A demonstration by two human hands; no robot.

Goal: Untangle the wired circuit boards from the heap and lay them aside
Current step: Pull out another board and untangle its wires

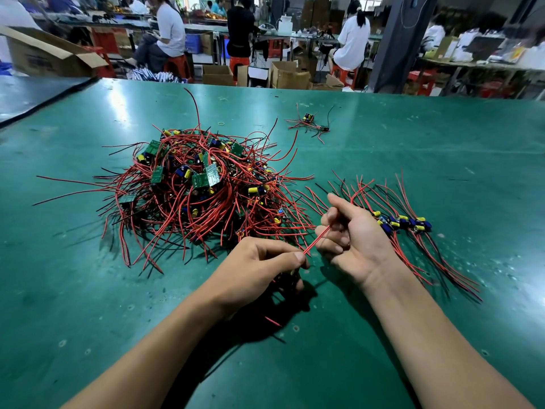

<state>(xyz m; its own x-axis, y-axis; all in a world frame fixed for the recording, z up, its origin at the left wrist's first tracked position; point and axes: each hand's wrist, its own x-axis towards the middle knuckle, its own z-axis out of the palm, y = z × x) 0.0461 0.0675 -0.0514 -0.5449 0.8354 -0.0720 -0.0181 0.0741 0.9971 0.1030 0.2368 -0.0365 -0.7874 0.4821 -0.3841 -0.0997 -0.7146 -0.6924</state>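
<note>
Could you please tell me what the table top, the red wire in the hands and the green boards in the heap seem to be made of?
Table top: green mat, probably rubber or vinyl, semi-gloss; it shows soft glare and scuffs. Red wire: smooth plastic insulation, bending freely. Green boards: rigid laminate, likely fibreglass, with pale printed traces.

Head-worn wide view looks forward and down, close over the green table.

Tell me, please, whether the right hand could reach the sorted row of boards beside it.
Probably yes: the sorted row lies close beside the right hand, nothing between, though it holds a red wire.
</note>
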